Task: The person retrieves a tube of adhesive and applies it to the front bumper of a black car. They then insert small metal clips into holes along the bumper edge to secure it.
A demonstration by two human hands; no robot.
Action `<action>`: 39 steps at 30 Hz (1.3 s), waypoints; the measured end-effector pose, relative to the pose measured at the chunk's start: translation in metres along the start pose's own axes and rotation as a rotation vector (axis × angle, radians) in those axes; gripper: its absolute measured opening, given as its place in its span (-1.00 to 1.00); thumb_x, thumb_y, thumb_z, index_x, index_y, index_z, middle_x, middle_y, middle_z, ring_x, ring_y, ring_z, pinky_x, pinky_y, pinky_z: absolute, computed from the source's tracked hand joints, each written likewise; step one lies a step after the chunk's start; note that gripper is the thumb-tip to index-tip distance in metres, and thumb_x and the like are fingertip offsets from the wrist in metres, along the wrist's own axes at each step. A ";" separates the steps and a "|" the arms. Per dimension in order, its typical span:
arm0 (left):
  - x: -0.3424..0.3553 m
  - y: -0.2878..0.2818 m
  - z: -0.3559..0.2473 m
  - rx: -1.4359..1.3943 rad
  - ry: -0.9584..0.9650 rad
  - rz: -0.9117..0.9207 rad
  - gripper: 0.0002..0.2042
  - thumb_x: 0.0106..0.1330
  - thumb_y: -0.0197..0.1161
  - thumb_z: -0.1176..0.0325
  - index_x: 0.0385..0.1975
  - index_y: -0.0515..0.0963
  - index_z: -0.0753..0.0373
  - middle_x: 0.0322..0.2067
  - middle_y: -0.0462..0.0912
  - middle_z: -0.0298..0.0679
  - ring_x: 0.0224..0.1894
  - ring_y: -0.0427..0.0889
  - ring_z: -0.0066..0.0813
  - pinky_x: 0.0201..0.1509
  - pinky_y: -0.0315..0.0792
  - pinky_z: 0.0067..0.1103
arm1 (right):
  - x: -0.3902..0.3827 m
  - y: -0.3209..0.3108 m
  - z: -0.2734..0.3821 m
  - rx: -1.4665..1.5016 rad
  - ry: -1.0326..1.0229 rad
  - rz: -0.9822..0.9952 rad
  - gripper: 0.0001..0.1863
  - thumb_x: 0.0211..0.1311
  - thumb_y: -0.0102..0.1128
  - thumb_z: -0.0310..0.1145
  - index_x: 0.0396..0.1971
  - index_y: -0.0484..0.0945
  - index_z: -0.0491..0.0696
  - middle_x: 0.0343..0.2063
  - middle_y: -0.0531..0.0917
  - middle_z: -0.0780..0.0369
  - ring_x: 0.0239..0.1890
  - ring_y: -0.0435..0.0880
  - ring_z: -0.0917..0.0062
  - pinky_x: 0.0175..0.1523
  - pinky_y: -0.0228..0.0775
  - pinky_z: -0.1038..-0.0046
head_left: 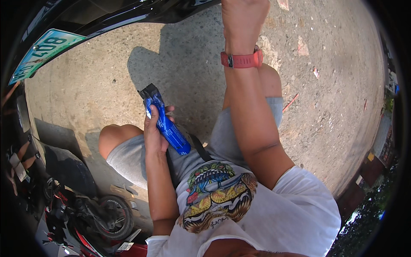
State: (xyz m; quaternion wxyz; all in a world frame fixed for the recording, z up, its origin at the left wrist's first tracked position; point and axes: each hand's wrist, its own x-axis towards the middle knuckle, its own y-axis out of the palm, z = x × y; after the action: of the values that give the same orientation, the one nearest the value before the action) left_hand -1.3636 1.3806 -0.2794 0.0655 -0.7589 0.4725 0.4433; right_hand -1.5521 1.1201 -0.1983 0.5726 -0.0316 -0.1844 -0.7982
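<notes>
In my left hand (156,128), closed around it, is a slim blue package (174,136) with a crinkled black end pointing up, held just above my lap between my bent knees. My right arm, with a red watch (242,60) on the wrist, stretches up to the top edge of the view. There my right hand (245,19) is beside the glossy black bodywork of a vehicle (141,10); its fingers are cut off by the edge, so their hold cannot be made out. A green-and-white licence plate (47,53) is fixed on that bodywork at the upper left.
Rough, sunlit concrete (325,120) surrounds me, with small litter and a thin red strip (290,103) to the right. A red-and-black motorcycle (113,218) stands at the lower left, near cardboard scraps. At the far left edge are dark objects and what may be another person's limbs, too distorted to be sure.
</notes>
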 end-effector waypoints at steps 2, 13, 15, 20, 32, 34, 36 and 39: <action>0.001 0.001 0.000 0.003 0.003 0.000 -0.47 0.46 0.19 -0.14 0.16 0.47 0.21 -0.20 0.67 -0.17 -0.41 0.64 -0.54 -0.44 0.57 -0.60 | 0.001 0.000 -0.001 0.057 0.039 0.017 -0.43 0.26 0.38 -0.56 0.22 0.43 -0.46 -0.19 0.72 0.17 -0.25 0.70 0.64 -0.17 0.51 0.65; 0.002 0.005 0.001 0.022 0.006 0.005 -0.51 0.48 0.19 -0.11 0.12 0.49 0.20 -0.21 0.69 -0.16 -0.42 0.64 -0.55 -0.44 0.56 -0.62 | -0.003 0.011 0.018 -0.181 0.026 -0.053 -0.45 0.27 0.41 -0.51 0.17 0.46 -0.49 -0.34 0.77 0.17 -0.33 0.66 0.71 -0.23 0.45 0.69; 0.002 0.007 0.001 0.026 -0.003 0.020 -0.52 0.48 0.19 -0.10 0.11 0.50 0.19 -0.21 0.70 -0.15 -0.42 0.64 -0.55 -0.44 0.56 -0.62 | -0.003 0.015 0.015 -0.158 -0.006 -0.078 -0.47 0.26 0.42 -0.50 0.14 0.49 -0.49 -0.39 0.76 0.18 -0.34 0.65 0.73 -0.25 0.45 0.68; 0.004 0.010 0.002 0.002 -0.016 0.040 -0.59 0.48 0.21 -0.07 0.02 0.52 0.16 -0.23 0.72 -0.15 -0.43 0.65 -0.55 -0.43 0.55 -0.63 | -0.008 0.030 0.021 -0.312 -0.010 -0.221 -0.47 0.24 0.44 -0.49 0.12 0.52 -0.47 -0.33 0.72 0.16 -0.39 0.64 0.70 -0.29 0.48 0.62; 0.002 0.008 -0.001 -0.013 -0.006 0.050 -0.65 0.49 0.22 -0.04 -0.03 0.50 0.12 -0.24 0.72 -0.14 -0.43 0.65 -0.55 -0.43 0.55 -0.62 | -0.013 0.017 -0.011 -0.232 -0.136 -0.264 -0.53 0.15 0.48 -0.56 0.02 0.53 -0.42 0.05 0.55 -0.01 -0.23 0.77 0.45 -0.16 0.67 0.53; -0.004 0.014 -0.004 -0.022 0.002 0.044 -0.65 0.48 0.22 -0.05 -0.09 0.53 0.12 -0.25 0.74 -0.16 -0.44 0.65 -0.57 -0.44 0.54 -0.65 | -0.012 0.018 -0.010 -0.208 -0.109 -0.283 -0.52 0.15 0.48 -0.55 0.03 0.53 -0.41 0.05 0.55 0.00 -0.23 0.77 0.46 -0.15 0.68 0.52; -0.005 0.013 -0.005 -0.038 -0.006 0.052 -0.66 0.48 0.22 -0.06 -0.12 0.55 0.12 -0.27 0.74 -0.17 -0.45 0.64 -0.59 -0.46 0.54 -0.65 | -0.013 0.021 -0.005 -0.258 -0.079 -0.296 -0.52 0.16 0.48 -0.52 0.04 0.53 -0.40 0.07 0.54 0.03 -0.22 0.77 0.47 -0.14 0.68 0.52; -0.004 0.015 -0.005 -0.043 0.001 0.056 -0.66 0.48 0.22 -0.05 -0.12 0.55 0.12 -0.27 0.74 -0.16 -0.46 0.64 -0.58 -0.46 0.54 -0.64 | -0.011 0.024 -0.007 -0.232 -0.121 -0.294 -0.45 0.19 0.52 -0.48 0.12 0.50 -0.39 -0.33 0.76 0.08 -0.32 0.72 0.65 -0.20 0.53 0.70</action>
State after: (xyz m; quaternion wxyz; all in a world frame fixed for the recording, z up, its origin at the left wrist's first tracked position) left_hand -1.3727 1.3728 -0.2688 0.0366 -0.7470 0.4841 0.4543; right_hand -1.5248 1.1207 -0.2015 0.4302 -0.1182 -0.1280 -0.8857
